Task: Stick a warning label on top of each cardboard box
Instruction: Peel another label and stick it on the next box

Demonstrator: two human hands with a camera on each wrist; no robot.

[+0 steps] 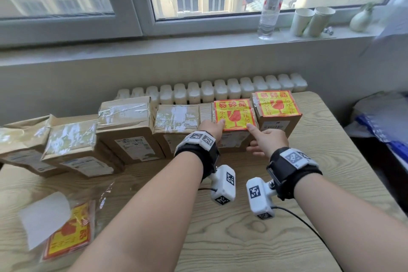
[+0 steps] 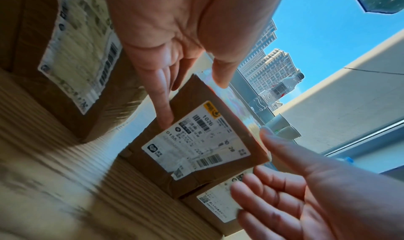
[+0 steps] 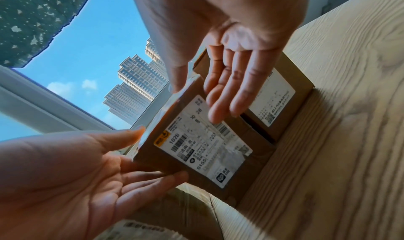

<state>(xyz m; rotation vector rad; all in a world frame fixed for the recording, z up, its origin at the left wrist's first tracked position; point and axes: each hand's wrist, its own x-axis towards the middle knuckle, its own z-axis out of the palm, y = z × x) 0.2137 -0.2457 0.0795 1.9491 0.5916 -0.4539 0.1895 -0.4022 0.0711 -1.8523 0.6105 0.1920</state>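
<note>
Several cardboard boxes stand in a row at the back of the wooden table [image 1: 220, 238]. The rightmost box [image 1: 278, 117] carries a yellow and red warning label [image 1: 277, 104] on top. The box beside it [image 1: 234, 141] has a second label [image 1: 235, 113] on top. My left hand [image 1: 213, 127] presses the near left corner of that label with straight fingers. The index finger of my right hand [image 1: 263, 138] touches its near right corner. The wrist views show both hands, left [image 2: 188, 81] and right [image 3: 227, 81], open over this box [image 2: 196, 140] [image 3: 196, 148]. Further left, the boxes [image 1: 176, 119] [image 1: 125, 117] [image 1: 70, 137] have bare taped tops.
A clear bag of spare labels [image 1: 68, 234] with a white backing sheet [image 1: 44, 216] lies at the near left. A radiator [image 1: 209, 91] runs behind the boxes. On the sill stand a water bottle [image 1: 271, 2], paper cups [image 1: 309, 21] and a vase [image 1: 361, 19].
</note>
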